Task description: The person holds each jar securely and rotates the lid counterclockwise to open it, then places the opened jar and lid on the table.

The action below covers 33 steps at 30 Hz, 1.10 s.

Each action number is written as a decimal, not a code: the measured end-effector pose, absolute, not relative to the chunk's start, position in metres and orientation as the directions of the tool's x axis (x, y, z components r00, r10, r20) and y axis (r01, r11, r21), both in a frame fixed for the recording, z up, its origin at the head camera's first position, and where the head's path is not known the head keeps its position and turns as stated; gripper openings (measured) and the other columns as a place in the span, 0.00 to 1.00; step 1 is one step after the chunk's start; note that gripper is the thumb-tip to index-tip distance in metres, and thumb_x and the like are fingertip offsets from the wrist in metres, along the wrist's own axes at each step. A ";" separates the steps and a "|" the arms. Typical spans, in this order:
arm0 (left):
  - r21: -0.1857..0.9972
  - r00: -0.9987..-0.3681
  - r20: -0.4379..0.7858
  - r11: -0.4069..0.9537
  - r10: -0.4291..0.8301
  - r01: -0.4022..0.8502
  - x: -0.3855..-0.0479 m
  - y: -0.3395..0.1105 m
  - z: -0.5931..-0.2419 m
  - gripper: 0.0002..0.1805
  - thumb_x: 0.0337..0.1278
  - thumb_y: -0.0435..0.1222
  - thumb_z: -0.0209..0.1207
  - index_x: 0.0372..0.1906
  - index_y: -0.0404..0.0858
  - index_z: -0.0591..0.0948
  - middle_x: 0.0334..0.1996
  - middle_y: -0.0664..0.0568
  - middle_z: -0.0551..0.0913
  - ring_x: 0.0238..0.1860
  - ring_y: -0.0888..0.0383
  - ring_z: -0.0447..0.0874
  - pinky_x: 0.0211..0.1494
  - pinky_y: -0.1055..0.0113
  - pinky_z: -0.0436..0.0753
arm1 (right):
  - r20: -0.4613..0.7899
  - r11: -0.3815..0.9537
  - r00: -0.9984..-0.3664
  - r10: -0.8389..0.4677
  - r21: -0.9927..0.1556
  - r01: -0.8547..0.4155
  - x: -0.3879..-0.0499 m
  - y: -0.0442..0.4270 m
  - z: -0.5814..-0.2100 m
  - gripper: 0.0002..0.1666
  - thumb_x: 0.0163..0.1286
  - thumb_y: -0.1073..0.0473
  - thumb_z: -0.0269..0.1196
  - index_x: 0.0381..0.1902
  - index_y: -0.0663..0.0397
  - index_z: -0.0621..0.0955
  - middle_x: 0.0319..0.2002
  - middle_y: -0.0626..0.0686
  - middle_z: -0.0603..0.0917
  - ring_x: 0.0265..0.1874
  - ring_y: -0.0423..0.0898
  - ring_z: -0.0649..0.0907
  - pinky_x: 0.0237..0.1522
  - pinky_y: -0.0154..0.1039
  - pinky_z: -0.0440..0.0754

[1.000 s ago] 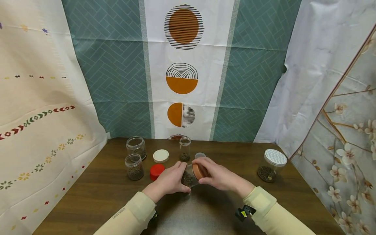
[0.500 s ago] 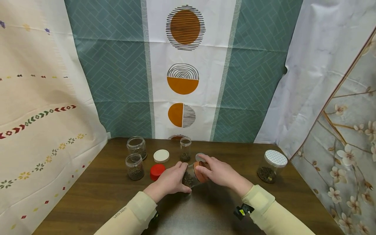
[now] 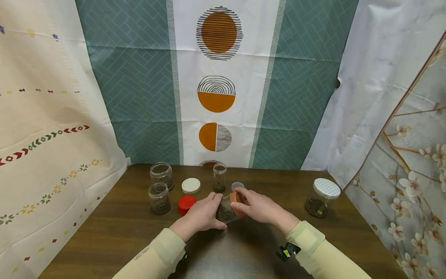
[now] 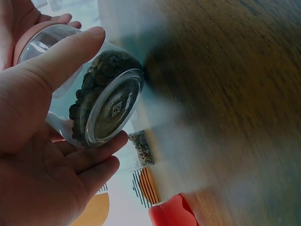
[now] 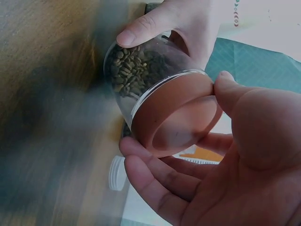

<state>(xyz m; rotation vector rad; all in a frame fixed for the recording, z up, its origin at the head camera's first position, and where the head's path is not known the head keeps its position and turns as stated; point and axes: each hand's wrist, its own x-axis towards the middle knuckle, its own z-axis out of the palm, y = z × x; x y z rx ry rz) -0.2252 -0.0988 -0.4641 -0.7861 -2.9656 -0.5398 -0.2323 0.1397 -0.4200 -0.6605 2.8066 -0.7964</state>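
My left hand (image 3: 203,215) grips a clear jar (image 4: 101,87) around its body, with the thumb on one side and fingers on the other. Dark, coffee-like beans lie inside, and the jar is tilted with its lidded end toward my right hand (image 3: 261,207). That hand holds the rim of the copper-brown lid (image 5: 174,108) between thumb and fingers. The lid sits on the jar's mouth; whether it is screwed tight cannot be seen. Just beyond the hands stand a small open jar (image 3: 219,178) with some beans and a translucent cap (image 3: 237,185).
Two open jars with beans, one behind (image 3: 162,175) and one nearer (image 3: 160,199), stand on the left. Beside them lie a white lid (image 3: 191,185) and a red lid (image 3: 186,204). A jar with a patterned lid (image 3: 322,197) stands at the table's (image 3: 94,236) right.
The right hand has loosened its fingers, with the index finger lifted half a second ago, and brought them back onto the lid. My left hand has stayed on the jar.
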 end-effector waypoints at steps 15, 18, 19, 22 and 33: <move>0.315 -0.862 0.143 0.803 0.486 0.505 -0.223 -0.098 -0.465 0.51 0.47 0.51 0.88 0.70 0.30 0.75 0.57 0.40 0.81 0.49 0.47 0.87 0.53 0.50 0.89 | 0.012 0.708 -0.852 -0.524 -0.550 -0.443 -0.230 0.147 -0.421 0.40 0.82 0.38 0.67 0.82 0.46 0.71 0.60 0.56 0.81 0.47 0.49 0.84 0.53 0.57 0.84; 0.312 -0.860 0.152 0.802 0.487 0.509 -0.223 -0.097 -0.465 0.51 0.46 0.51 0.88 0.70 0.30 0.75 0.56 0.40 0.81 0.48 0.47 0.87 0.52 0.50 0.89 | 0.021 0.696 -0.842 -0.540 -0.552 -0.460 -0.229 0.149 -0.420 0.40 0.82 0.40 0.67 0.83 0.47 0.70 0.62 0.57 0.81 0.49 0.50 0.84 0.55 0.58 0.84; 0.311 -0.861 0.152 0.803 0.486 0.508 -0.222 -0.097 -0.464 0.51 0.46 0.51 0.88 0.70 0.30 0.75 0.56 0.40 0.81 0.48 0.47 0.87 0.52 0.50 0.89 | 0.024 0.690 -0.837 -0.547 -0.553 -0.467 -0.228 0.149 -0.420 0.40 0.82 0.40 0.67 0.83 0.48 0.70 0.62 0.58 0.81 0.50 0.50 0.84 0.55 0.59 0.84; 0.312 -0.863 0.146 0.805 0.484 0.504 -0.222 -0.097 -0.463 0.51 0.46 0.51 0.88 0.70 0.30 0.75 0.57 0.40 0.81 0.49 0.47 0.87 0.53 0.49 0.89 | 0.032 0.675 -0.826 -0.562 -0.559 -0.481 -0.228 0.150 -0.419 0.41 0.82 0.42 0.68 0.83 0.51 0.69 0.63 0.59 0.80 0.49 0.51 0.84 0.55 0.59 0.84; 0.313 -0.863 0.145 0.805 0.484 0.505 -0.224 -0.098 -0.465 0.52 0.46 0.51 0.88 0.70 0.29 0.75 0.54 0.41 0.80 0.46 0.47 0.86 0.50 0.50 0.89 | 0.058 0.638 -0.795 -0.604 -0.563 -0.526 -0.227 0.152 -0.421 0.40 0.81 0.47 0.71 0.83 0.47 0.69 0.67 0.57 0.77 0.50 0.51 0.83 0.53 0.56 0.83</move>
